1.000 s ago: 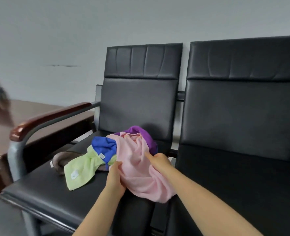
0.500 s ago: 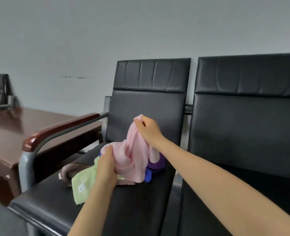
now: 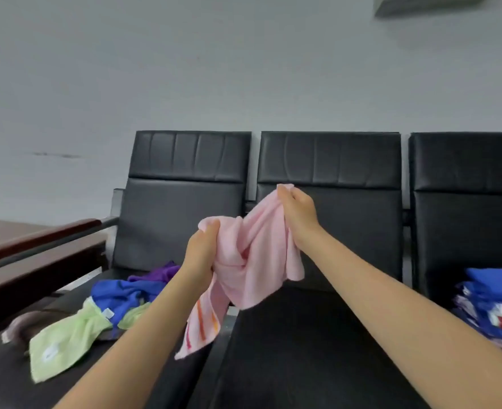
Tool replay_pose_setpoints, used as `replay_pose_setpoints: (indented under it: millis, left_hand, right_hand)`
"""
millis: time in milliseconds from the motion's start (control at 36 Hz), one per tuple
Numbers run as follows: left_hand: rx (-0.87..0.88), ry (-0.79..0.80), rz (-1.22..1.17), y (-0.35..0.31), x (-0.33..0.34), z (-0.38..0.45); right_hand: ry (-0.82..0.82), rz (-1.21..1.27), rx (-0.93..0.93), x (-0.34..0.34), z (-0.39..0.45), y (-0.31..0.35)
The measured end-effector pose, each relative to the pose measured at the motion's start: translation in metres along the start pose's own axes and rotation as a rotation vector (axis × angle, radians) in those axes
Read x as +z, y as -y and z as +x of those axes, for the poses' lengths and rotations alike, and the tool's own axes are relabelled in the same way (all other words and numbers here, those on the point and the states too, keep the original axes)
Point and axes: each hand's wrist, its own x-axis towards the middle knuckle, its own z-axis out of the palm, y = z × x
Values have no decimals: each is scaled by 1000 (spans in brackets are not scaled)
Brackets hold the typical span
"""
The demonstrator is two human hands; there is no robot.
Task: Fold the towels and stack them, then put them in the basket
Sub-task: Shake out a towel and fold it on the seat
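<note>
Noted three seats in a row, backs to the far wall (image 3: 243, 69). Found a loose towel heap (image 3: 111, 305) on the left seat (image 3: 8, 379), toward its near left. Logged the held towel (image 3: 258, 261) raised between left seat and middle seat (image 3: 302, 364), gripped low by the left hand (image 3: 199, 252) and high by the right hand (image 3: 299, 214). Recorded a folded stack (image 3: 491, 302) on the right seat (image 3: 465, 231). Placed the armrest (image 3: 37, 240) left of the heap, with a table (image 3: 8, 228) beyond it.

The stack of folded towels (image 3: 496, 308) on the right seat is cut off by the right edge. A brown towel (image 3: 28, 323) lies mostly under the light green towel (image 3: 64, 343). The left hand (image 3: 201, 252) hides part of the bunched pink towel (image 3: 254, 261).
</note>
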Motion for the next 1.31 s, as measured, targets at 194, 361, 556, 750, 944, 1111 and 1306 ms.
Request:
replay_pose_setpoints:
  millis: [194,361,556,750,944,1111,1306]
  left_hand:
    - [-80,181,97,49,64,-39]
    - [-114,303,172,80,90,-57]
    - [-130,425,-63,67,106,-47]
    - [-60,250,107,81,113,-24]
    - [-232,248,483,166,81,0]
    - [-264,329,608,185,71,3]
    - [-293,256,694,190,55,-10]
  right_hand:
    - [-70,-185,81,-119,-42,-72]
    - [-83,-258,113,-180,-68,-99]
    - [-193,-16,44,-189,-64,-81]
    - [-320,170,209,-189,-27,-86]
    - [-42,-177,530,-192,-26,-168]
    - [93,-528,546,-189,-61,-198]
    - [95,-785,558,-210,-88,-207]
